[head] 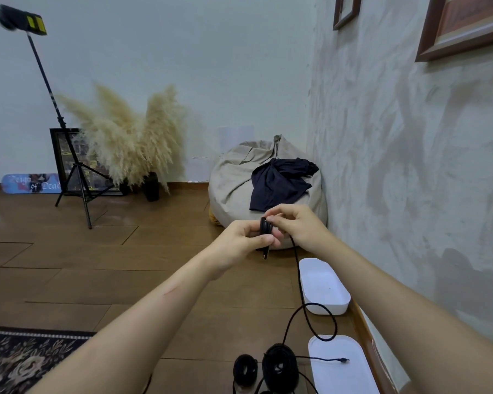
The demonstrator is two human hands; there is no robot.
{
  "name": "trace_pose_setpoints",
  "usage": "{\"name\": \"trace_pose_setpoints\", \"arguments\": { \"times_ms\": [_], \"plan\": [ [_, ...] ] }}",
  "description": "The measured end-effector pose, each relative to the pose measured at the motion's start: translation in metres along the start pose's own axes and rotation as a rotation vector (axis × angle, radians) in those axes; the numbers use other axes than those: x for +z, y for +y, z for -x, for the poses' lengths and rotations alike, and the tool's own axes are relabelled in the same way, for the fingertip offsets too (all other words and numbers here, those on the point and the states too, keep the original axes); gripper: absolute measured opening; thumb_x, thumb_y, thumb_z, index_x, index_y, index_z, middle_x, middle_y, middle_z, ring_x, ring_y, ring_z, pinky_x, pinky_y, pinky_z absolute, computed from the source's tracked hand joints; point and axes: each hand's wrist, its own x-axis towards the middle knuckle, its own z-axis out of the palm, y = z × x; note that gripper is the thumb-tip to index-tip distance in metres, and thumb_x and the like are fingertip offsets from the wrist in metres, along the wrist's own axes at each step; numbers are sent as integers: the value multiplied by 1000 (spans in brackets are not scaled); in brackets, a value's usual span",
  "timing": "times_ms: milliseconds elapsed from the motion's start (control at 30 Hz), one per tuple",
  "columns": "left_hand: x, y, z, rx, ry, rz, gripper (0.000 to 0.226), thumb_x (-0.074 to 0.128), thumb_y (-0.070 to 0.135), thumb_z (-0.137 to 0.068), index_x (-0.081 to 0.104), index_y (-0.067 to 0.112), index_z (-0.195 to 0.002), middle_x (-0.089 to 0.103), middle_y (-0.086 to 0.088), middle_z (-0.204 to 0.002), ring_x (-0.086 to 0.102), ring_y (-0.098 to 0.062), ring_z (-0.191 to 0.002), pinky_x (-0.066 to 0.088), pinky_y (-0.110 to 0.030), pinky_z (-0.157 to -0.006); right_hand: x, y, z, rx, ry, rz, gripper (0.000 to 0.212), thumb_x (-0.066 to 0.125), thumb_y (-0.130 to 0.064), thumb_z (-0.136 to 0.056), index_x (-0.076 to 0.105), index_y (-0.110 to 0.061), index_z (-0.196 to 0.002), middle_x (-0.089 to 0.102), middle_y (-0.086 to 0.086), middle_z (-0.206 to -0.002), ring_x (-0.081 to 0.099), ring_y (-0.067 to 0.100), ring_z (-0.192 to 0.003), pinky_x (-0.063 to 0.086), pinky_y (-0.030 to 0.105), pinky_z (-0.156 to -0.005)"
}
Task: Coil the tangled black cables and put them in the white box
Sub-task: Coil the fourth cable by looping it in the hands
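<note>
White box (pixel 325 307) sits open on the wooden floor (pixel 97 251). My left grip (pixel 244 241) clamps the small black cable (pixel 265 229) bundle and my right grip (pixel 299 226) pinches its loops. It seems light, limp and springy, so I'd hold across all turns.

Your wooden floor (pixel 125 280) carries the white box (pixel 329 307) close by the right-hand wall, with its flat white lid (pixel 342 379) nearer you and two coiled black cables (pixel 279 365) just left of the lid. A black cable end (pixel 342 360) lies on the lid. Farther off sit a beanbag (pixel 234 180), a tripod (pixel 77 180) and dark vases (pixel 151 187), and a patterned rug (pixel 26 356) lies at your lower left
</note>
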Motion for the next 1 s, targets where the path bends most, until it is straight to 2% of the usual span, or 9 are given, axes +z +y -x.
{"name": "trace_pose_setpoints", "arguments": {
  "times_ms": [167, 267, 400, 533, 667, 733, 833, 933, 1000],
  "plan": [
    [-5, 2, -6, 43, 96, 135, 15, 63, 9, -100, 73, 7, -111, 77, -12, -105, 72, -24, -104, 54, -40, -101, 18, 6, 10, 125, -122, -96, 29, 46, -14, -109, 66, 5, -115, 64, 11, -82, 56, 15, -69, 47, 22, -59],
    [-7, -1, -10, 45, 213, 187, 15, 65, 11, -99, 74, 10, -111, 78, -10, -107, 71, -22, -103, 57, -38, -94, 31, 7, 10, 146, -186, 30, 24, 42, -13, -109, 64, -8, -117, 70, 6, -84, 58, 12, -68, 49, 26, -61],
    [-10, -2, -13, 10, 352, 292, 16, 66, 13, -99, 74, 11, -113, 78, -5, -107, 69, -14, -101, 53, -21, -71, 54, 1, 15, 156, -281, 11, 22, 43, -19, -109, 61, -32, -105, 67, 5, -76, 54, 13, -62, 46, 27, -57],
    [-18, -10, -16, 12, 440, 277, 12, 65, 11, -99, 75, 16, -104, 79, 1, -98, 69, -18, -100, 55, -37, -86, 54, -6, 9, 104, -213, 138, 31, 46, -25, -106, 71, -9, -94, 59, -4, -64, 49, 11, -57, 41, 33, -61],
    [-22, -26, -17, 33, 511, 122, 12, 66, 9, -99, 74, 18, -100, 79, 2, -92, 72, -13, -99, 55, -33, -96, 49, -19, 14, 88, -309, 179, 26, 50, -22, -105, 72, -13, -92, 53, -5, -63, 43, 5, -54, 36, 22, -56],
    [-23, -34, -16, 6, 470, 53, 13, 65, 8, -99, 74, 18, -101, 78, 0, -92, 73, -20, -96, 57, -35, -90, 42, -25, 14, 78, -318, 177, 25, 53, -18, -104, 72, -4, -97, 53, -9, -63, 43, 2, -56, 35, 20, -58],
    [-19, -42, -15, -9, 282, -46, 16, 59, 10, -103, 74, 13, -108, 77, -3, -100, 72, -18, -96, 57, -32, -89, 26, -26, 12, 48, -329, 251, 22, 54, -13, -104, 70, -17, -89, 56, -24, -54, 49, -10, -57, 36, 12, -62],
    [-14, -41, -14, -49, 153, -3, 23, 52, 18, -108, 71, 6, -113, 75, -1, -103, 68, -10, -98, 54, -32, -92, 18, -22, 11, 4, -284, 287, 20, 57, -18, -102, 72, -15, -88, 63, 3, -68, 52, 9, -64, 42, 28, -66],
    [-14, -39, -14, -94, 81, 86, 31, 51, 29, -107, 71, 7, -112, 74, -2, -105, 66, -14, -104, 50, -41, -99, 15, -19, 10, -21, -230, 315, 18, 59, -19, -101, 74, -14, -94, 71, 10, -78, 60, 15, -69, 46, 27, -69]
  ]
}}
